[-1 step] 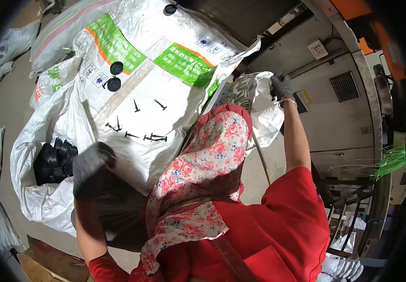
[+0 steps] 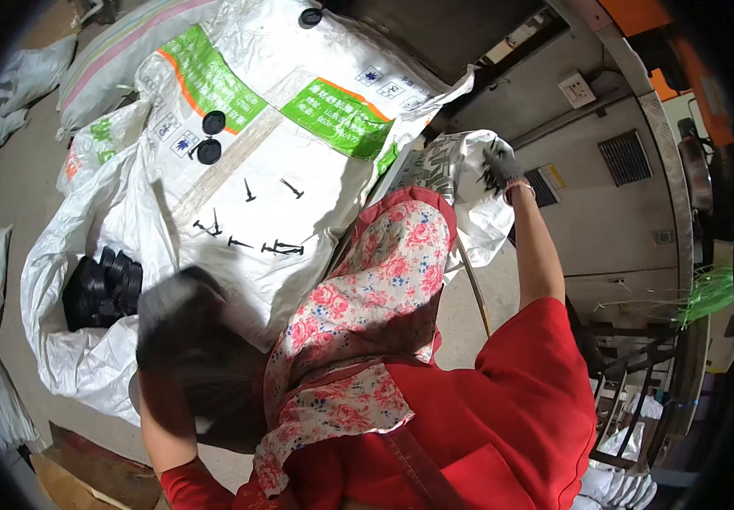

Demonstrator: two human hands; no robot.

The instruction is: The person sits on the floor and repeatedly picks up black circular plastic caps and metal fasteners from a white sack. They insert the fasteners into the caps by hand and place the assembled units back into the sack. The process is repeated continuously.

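My left hand point(image 2: 181, 310), in a dark grey glove, is smeared by motion over the near left edge of a spread white woven sack point(image 2: 273, 280); its fingers do not show clearly. On that sack lie several small black pins with flat heads point(image 2: 289, 248) and two round black caps point(image 2: 209, 151). At the far right, my gloved right hand point(image 2: 503, 166) is at the mouth of a white bag point(image 2: 473, 200). Thin dark pieces point(image 2: 490, 180) show at its fingers, apparently pins gripped in a bunch.
Left of my left hand, an open white sack point(image 2: 39, 340) holds black round parts point(image 2: 103, 289). Another black cap point(image 2: 310, 17) lies at the far end. A grey metal cabinet point(image 2: 592, 221) stands to the right, and filled sacks point(image 2: 120, 51) lie at the far left.
The left hand has shifted slightly right, still blurred. The right hand has turned a little, and dark thin pieces at its fingers show more clearly. The pins and caps lie as before.
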